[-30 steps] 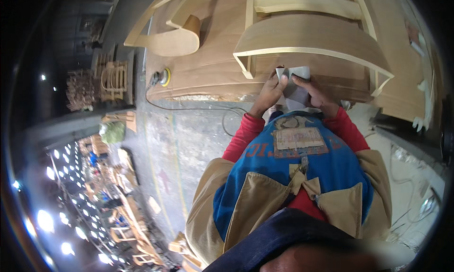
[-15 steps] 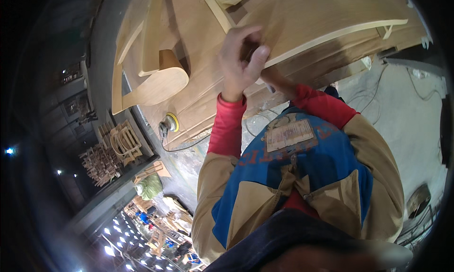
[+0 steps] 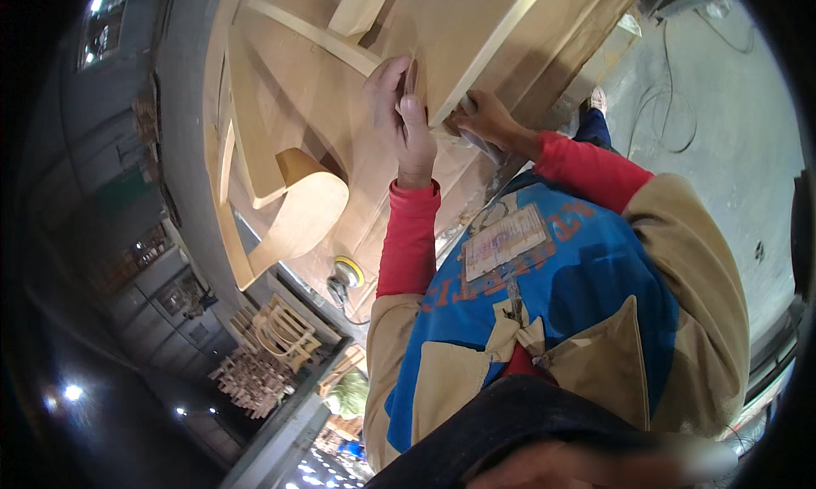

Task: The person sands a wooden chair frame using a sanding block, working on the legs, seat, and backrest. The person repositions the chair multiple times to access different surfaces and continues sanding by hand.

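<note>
Head view, left hand point(image 3: 408, 140): fingers curled, thumb apart, at the wooden chair point(image 3: 463, 38)'s near corner, perhaps steadying; grip, cannot tell.
Right hand point(image 3: 493, 119): pinching grey sheet point(image 3: 488, 145) beside that corner.
Counter point(image 3: 364, 201): under chair; brown covering likely guards wood.
Curved frame point(image 3: 308, 213): left, apart.
Sander point(image 3: 345, 274): counter's edge, probably leaving both hands free.

2 hands point(image 3: 401, 123) point(image 3: 495, 123), 1 blue apron point(image 3: 586, 293) — 2 wooden frames point(image 3: 310, 213) point(image 3: 490, 54) and 1 sander point(image 3: 347, 273) on 1 worktable point(image 3: 367, 207)
</note>
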Motion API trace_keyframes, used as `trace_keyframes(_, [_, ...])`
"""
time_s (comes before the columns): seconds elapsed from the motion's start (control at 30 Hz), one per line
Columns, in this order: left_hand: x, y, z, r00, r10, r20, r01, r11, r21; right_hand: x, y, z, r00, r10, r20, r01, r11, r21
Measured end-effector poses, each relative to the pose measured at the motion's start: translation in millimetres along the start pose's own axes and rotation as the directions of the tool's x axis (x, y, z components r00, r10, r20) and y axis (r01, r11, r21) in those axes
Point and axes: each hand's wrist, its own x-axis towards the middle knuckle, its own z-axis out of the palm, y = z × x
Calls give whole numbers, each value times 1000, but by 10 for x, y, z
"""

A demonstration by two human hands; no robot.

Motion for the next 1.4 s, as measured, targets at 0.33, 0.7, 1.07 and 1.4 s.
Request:
trace_keyframes(0.33, [-21,-13,32,999,22,37,-21,999,-35,51,16,148,978,-112,-174,90,987,-132])
trace_keyframes(0.7, [2,78,43,999,29,36,-31,999,42,406,72,219,963,-231,-139,205,963,-176])
trace_keyframes(1.07, [-36,64,85,999,-27,-34,27,1000,-6,613,-2,321,979,-98,-179,64,980,-189])
trace_keyframes(1.4, [-56,134,117,992,-91,-85,87,995,-42,-880,-936,-1742,609,-341,-716,705,647,291])
